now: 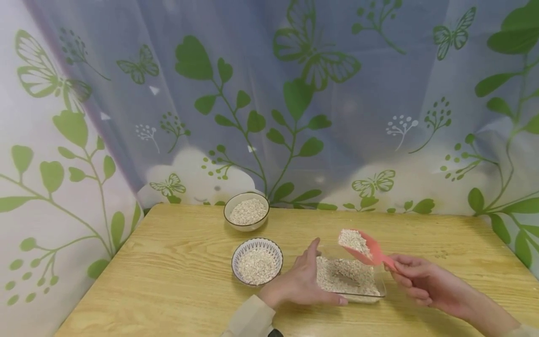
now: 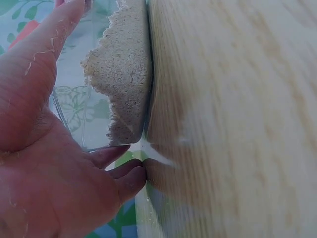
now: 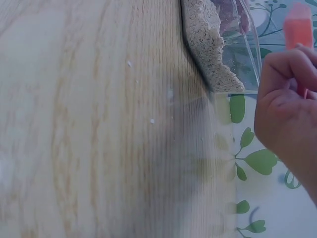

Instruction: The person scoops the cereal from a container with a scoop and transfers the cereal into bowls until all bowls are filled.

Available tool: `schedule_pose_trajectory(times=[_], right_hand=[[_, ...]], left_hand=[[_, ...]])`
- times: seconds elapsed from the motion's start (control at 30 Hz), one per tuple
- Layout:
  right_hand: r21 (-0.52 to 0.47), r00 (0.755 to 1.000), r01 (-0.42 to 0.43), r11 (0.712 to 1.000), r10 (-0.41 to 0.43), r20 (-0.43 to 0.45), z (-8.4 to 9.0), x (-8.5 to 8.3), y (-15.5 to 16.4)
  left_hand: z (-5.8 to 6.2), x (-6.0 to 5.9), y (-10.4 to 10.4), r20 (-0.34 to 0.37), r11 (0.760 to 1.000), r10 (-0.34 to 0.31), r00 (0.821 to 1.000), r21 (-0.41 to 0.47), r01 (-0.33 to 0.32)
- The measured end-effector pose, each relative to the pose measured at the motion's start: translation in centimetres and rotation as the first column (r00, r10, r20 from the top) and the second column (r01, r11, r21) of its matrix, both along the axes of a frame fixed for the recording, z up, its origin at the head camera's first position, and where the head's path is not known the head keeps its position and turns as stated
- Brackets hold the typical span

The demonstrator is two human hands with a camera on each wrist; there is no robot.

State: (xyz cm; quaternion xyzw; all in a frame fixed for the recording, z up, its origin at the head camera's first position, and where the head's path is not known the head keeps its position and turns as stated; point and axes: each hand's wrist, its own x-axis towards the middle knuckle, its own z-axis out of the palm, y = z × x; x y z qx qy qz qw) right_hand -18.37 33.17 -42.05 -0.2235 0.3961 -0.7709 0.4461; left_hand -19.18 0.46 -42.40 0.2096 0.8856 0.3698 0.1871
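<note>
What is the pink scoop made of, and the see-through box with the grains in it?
The pink scoop looks like plastic: one even, matte colour and thin walls. The see-through box is probably clear plastic, possibly glass: the table's wood grain and the grains show straight through its thin, glossy walls.

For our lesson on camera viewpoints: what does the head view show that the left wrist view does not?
Only the head view shows the two round bowls of grain, one patterned and one plain, the pink plastic scoop heaped with grain, and the right hand pinching its handle. Only the left wrist view shows the left hand's fingertips against the tray wall. Both show the clear rectangular tray of grain on the wooden table.
</note>
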Motion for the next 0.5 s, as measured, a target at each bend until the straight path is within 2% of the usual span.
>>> schedule_pose_trajectory(times=[0.17, 0.5], right_hand=[[-0.083, 1.000, -0.016, 0.996, 0.018, 0.024, -0.23, 0.04, 0.10], [-0.096, 1.000, -0.009, 0.995, 0.011, 0.020, -0.05, 0.10, -0.13]], left_hand=[[-0.02, -0.18, 0.09, 0.001, 1.000, -0.005, 1.000, -0.002, 0.005], [-0.03, -0.31, 0.17, 0.005, 1.000, 0.007, 1.000, 0.004, -0.007]])
